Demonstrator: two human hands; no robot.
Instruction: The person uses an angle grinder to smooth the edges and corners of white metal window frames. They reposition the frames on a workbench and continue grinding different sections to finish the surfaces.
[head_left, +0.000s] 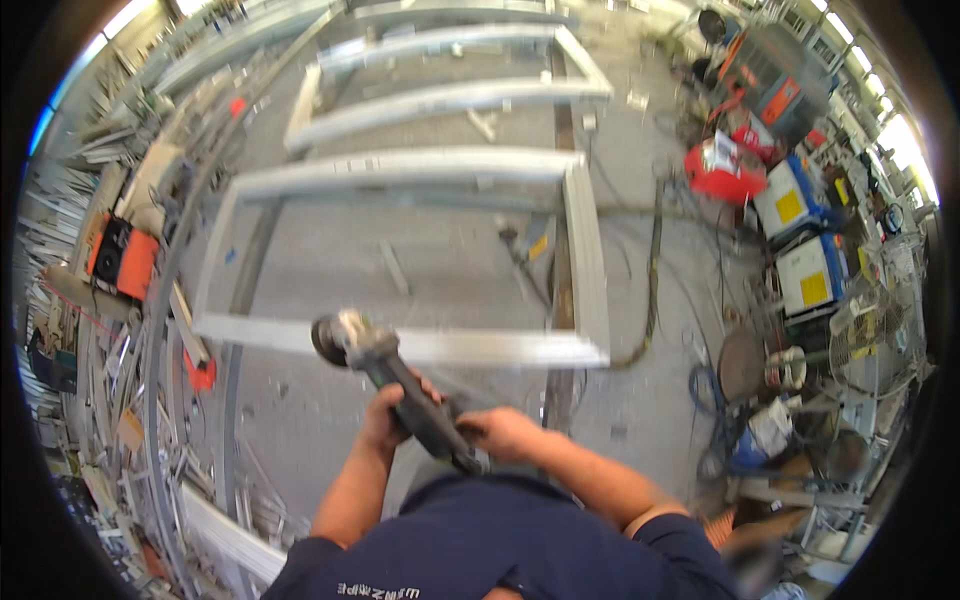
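An angle grinder [412, 405] with a dark body is held up in front of my chest, its disc end pointing to the far left. My left hand [390, 410] is wrapped round the body just behind the grinder's head. At the rear end, my right hand [502, 432] is closed with its fingers against the tool; exactly how they grip is partly hidden. Just beyond the grinder lies a rectangular metal frame [590, 270], pale and silvery, its near bar passing behind the tool's head.
A second pale frame [450, 98] lies farther off. Long dark rails [562, 220] run under the frames. Orange and red machines [725, 168], blue-white boxes [805, 285] and a fan [866, 328] stand at right. Metal offcuts and an orange machine [135, 262] crowd the left. Cables cross the floor.
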